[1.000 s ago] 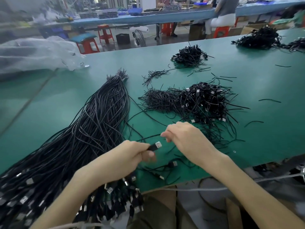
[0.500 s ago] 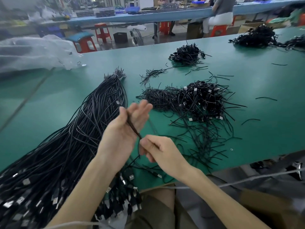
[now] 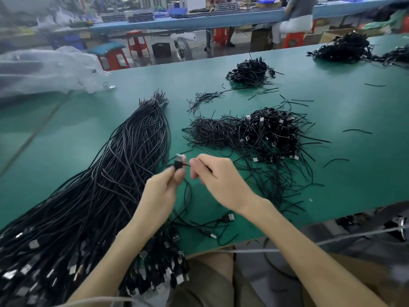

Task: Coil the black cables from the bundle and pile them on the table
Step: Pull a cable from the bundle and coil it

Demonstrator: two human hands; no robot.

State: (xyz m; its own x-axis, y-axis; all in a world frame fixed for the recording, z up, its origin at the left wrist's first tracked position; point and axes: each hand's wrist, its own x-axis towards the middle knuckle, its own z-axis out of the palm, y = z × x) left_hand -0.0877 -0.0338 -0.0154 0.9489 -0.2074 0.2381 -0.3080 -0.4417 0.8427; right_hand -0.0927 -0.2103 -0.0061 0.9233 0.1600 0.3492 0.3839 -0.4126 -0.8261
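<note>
One cable (image 3: 190, 194) | left hand (image 3: 162, 189) grips its plug (image 3: 178, 162) | right hand (image 3: 219, 180) pinches cable beside plug

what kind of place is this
Likely a cable assembly workshop: a green worktable holds a bundle of black USB cables and a pile of coiled cables, with a blue workbench behind.

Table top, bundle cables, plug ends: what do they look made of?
Table top: green mat, probably rubber or vinyl; matte and uniform, with only soft glare.
Bundle cables: black jacket, likely PVC or rubber; thin light streaks along the strands suggest a slight sheen.
Plug ends: black moulded body, likely plastic, with a silvery shell that looks like bare metal.
</note>
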